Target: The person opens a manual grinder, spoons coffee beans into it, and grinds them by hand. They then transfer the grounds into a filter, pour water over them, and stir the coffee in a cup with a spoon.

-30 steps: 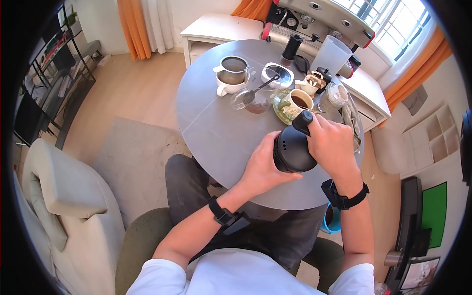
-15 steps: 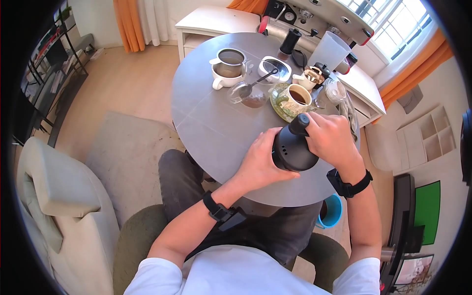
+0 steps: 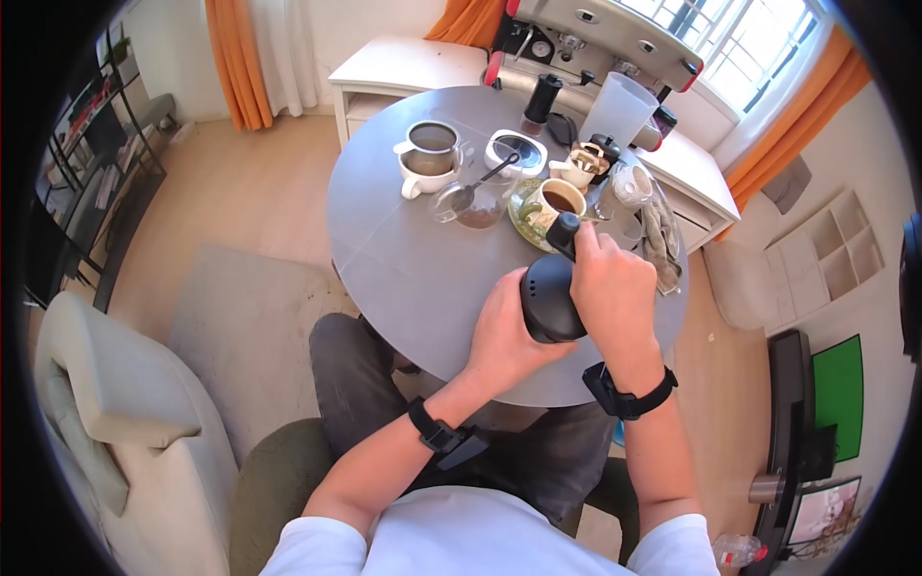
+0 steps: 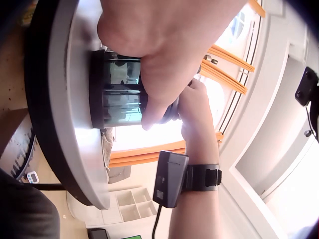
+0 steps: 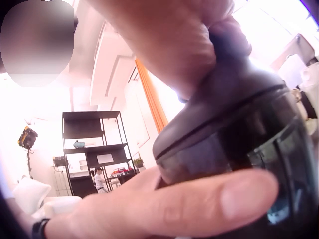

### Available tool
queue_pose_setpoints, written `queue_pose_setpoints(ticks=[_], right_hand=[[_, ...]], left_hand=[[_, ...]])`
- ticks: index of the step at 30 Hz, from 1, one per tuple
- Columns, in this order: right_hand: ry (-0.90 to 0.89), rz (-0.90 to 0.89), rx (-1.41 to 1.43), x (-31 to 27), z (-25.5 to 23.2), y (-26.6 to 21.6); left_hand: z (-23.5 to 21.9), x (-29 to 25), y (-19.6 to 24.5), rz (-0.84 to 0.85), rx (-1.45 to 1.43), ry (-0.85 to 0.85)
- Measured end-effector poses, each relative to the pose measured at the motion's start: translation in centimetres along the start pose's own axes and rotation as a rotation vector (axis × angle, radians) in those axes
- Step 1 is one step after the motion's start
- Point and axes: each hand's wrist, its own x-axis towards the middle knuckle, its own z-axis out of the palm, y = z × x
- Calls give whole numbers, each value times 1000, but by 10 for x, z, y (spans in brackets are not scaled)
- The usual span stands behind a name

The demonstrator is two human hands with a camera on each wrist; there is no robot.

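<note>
A pot with a smooth black lid [image 3: 549, 288], dark see-through body [image 4: 122, 92] and black base stands upright on the grey round table [image 3: 384, 278]. My left hand [image 3: 509, 331] wraps round its upper body; in the right wrist view the left thumb [image 5: 219, 201] lies along its side. From the lid's top rises a black knob [image 3: 563, 230], which my right hand [image 3: 619, 288] grips. Small holes show in the lid on its left. Behind the pot, a cup of dark liquid [image 3: 559, 200] stands on a green patterned saucer [image 3: 521, 213].
Farther back are a stacked pair of cups [image 3: 430, 154], a clear vessel with a dark spoon [image 3: 490, 180], a black cylinder [image 3: 543, 99] and a translucent jug [image 3: 619, 110]. A crumpled cloth [image 3: 661, 245] lies at the right edge. An espresso machine [image 3: 595, 48] stands beyond.
The knob and my right hand shift left relative to the lid, and the right forearm swings inward. My left hand keeps hold of the pot. The head view shifts slightly too.
</note>
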Motion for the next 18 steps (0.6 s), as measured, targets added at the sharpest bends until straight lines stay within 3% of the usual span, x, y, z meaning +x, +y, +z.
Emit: queue_pose_setpoints(ticks=[2,3,4,6,7,9,11,13,14,15,18], right_hand=[[-46,-103,336,0,-3,17],[-34,-90,333,-1,-3,27],[-75,-85,575,-3,-2,38],[-185,-58,917,-8,5,57],[-171,-52,917,-12,9,56],[-41,-113,1165,-18,14,48],[69,-143,1143,-14,0,37],[62,-302,579,-9,-13,37],[101,-363,429,-8,-12,37],[110,-346,435,-8,-10,39],[118,-432,323,-6,-3,42]], left_hand=[[-6,0,-6,26,36,-51],[-12,3,-9,36,68,-95],[-20,7,-12,48,71,-104],[-35,19,-15,68,-4,-276],[-41,24,-14,79,4,-282],[-50,38,-7,108,120,-495],[-41,45,-16,139,10,-522],[-35,45,-16,155,-102,-557],[-34,44,-9,80,-137,-566],[-33,43,-6,2,-171,-574],[-25,40,-2,-28,-87,-540]])
